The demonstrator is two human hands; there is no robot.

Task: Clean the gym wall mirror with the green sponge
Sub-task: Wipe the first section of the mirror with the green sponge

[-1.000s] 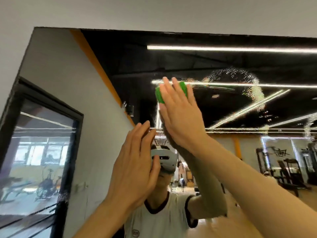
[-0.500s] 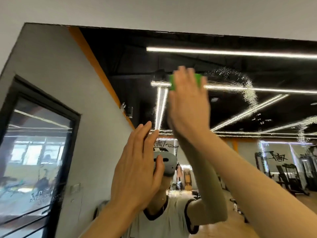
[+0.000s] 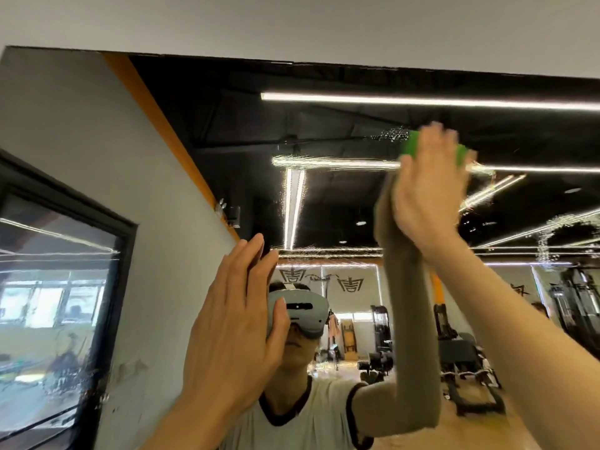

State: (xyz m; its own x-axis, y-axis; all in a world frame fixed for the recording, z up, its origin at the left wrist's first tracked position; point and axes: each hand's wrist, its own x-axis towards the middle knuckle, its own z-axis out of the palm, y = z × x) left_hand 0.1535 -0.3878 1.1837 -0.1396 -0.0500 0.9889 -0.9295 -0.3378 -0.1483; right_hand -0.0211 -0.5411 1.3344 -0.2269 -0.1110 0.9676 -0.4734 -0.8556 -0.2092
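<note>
The wall mirror (image 3: pixel 201 92) fills most of the view and its top edge runs just below the white wall. My right hand (image 3: pixel 425 193) presses the green sponge (image 3: pixel 409 147) flat against the glass, high up on the right, fingers straight over it; only the sponge's green edges show past my fingers. My left hand (image 3: pixel 233 329) is raised with straight fingers, palm toward the mirror at centre; contact with the glass cannot be told. Wet streaks and droplets (image 3: pixel 328 162) trail left of the sponge.
The mirror reflects a person in a white shirt with a headset (image 3: pixel 298 311), a dark-framed window (image 3: pixel 58 287) at left, ceiling light strips and gym machines (image 3: pixel 467 368) at lower right. More droplet arcs (image 3: pixel 552 232) sit at the right.
My right hand has swept the sponge rightward along the upper glass, leaving a wet streak behind. The left hand has stayed about where it was.
</note>
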